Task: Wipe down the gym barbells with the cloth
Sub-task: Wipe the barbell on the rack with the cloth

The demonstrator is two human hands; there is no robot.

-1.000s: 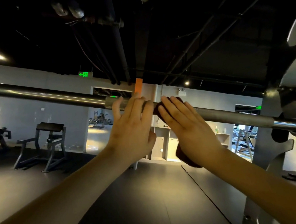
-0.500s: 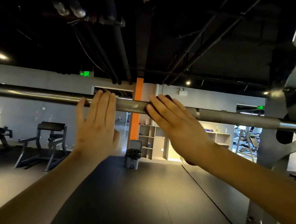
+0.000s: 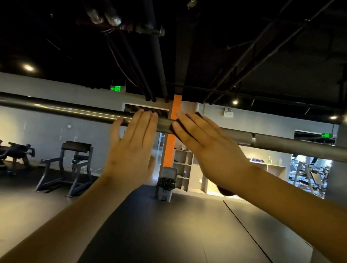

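Two hands up at the barbell, slanting from the upper left of the frame down to the right edge. Left hand wide and flat, fingers straight, laid across the barbell just left of centre frame, holding nothing. Right hand flat too, fingers straight, pressing the dark cloth onto the barbell just right of the orange pillar; thumb hidden, so no telling whether hooked underneath. Cloth visible only as a dark edge above the fingertips and a hanging fold below the wrist. Against the view from a second ago: right hand now further left along the barbell, from well right of the pale band at the change of finish to touching that band's right end; left hand over to the band's far side. Against the view from half a second ago: right hand at much the same spot, left hand drawn back in beside it, with only a short bare stretch between. Reads, as a judgement, like a leftward wiping stroke over the middle of the barbell, now pausing or about to turn, left hand merely steadying. Still to do, by the look of it: the long run toward the upper left and the part past the ring mark toward the lower right. Behind: green exit sign above centre, padded bench at left.
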